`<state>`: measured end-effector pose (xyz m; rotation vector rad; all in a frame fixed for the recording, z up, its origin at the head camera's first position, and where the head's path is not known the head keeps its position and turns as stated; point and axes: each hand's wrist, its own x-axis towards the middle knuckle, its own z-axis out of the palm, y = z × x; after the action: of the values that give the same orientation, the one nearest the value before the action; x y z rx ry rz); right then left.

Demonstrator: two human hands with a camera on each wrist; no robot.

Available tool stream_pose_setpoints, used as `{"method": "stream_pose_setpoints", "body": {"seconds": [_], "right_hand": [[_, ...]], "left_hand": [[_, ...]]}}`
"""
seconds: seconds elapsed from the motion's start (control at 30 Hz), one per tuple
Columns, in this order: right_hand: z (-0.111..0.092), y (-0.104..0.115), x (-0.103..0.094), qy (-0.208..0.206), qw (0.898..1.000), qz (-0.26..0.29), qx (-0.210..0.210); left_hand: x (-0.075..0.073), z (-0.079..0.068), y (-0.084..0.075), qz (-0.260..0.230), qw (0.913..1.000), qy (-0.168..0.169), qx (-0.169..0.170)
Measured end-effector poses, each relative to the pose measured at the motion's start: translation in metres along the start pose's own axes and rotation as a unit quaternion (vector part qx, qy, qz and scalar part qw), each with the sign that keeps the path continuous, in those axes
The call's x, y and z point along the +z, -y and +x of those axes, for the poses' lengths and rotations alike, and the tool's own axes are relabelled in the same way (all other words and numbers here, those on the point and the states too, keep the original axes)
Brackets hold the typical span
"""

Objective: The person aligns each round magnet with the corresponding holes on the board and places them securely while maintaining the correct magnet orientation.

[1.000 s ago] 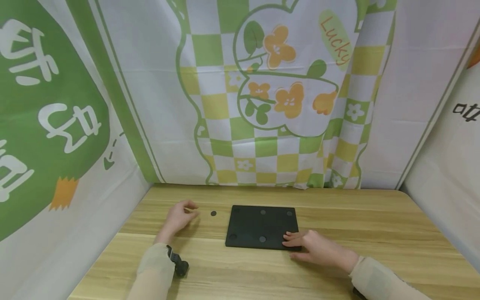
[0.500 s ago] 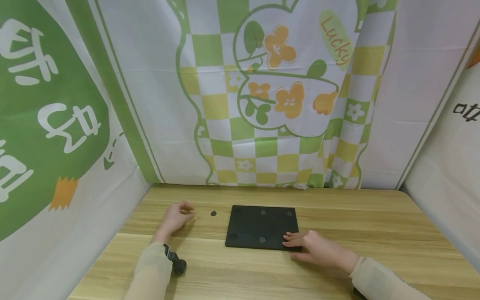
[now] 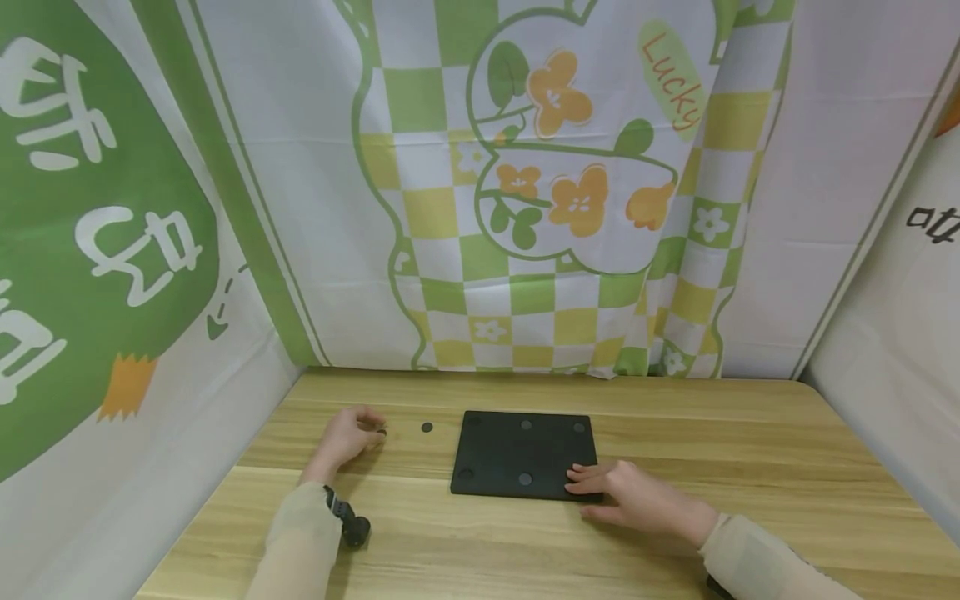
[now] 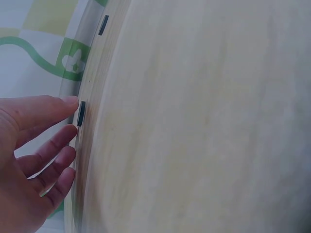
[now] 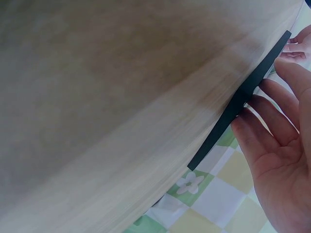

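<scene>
A flat black rectangular board (image 3: 495, 450) lies on the table, with several small round discs on its top. My right hand (image 3: 637, 496) rests its fingers on the board's near right corner and hides that corner. In the right wrist view the fingers of the right hand (image 5: 282, 131) lie spread along the dark board (image 5: 238, 102). To the left, my left hand (image 3: 348, 435) hovers low with loosely bent fingers. A dark disc (image 4: 81, 114) lies at its thumb and fingertips, not visibly pinched. Farther right on the wood is a second loose disc (image 3: 427, 427).
The wooden table (image 3: 712, 433) runs back to a patterned green, white and yellow curtain (image 3: 525, 317). Cloth walls (image 3: 255, 358) stand on the left and right sides. A dark camera (image 3: 356, 531) sits on the left wrist.
My left hand has drawn slightly to the left, and a dark disc now shows at its fingertips. The right hand, the board and the other loose disc have stayed in place.
</scene>
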<state>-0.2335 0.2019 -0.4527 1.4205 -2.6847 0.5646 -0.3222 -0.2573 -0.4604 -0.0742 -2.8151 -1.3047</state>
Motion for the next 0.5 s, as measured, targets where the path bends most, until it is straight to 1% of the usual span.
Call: {"method": "stream_pose_setpoints", "body": {"seconds": [0.27, 0.5], "right_hand": [[0.0003, -0.0001, 0.0002, 0.004, 1.0, 0.0, 0.004], [0.0006, 0.0002, 0.0, 0.003, 1.0, -0.001, 0.003]], "left_hand": [[-0.0005, 0.0014, 0.0055, 0.028, 0.9995, 0.003, 0.013], [-0.0024, 0.002, 0.0102, 0.019, 0.9998, 0.006, 0.009]]}}
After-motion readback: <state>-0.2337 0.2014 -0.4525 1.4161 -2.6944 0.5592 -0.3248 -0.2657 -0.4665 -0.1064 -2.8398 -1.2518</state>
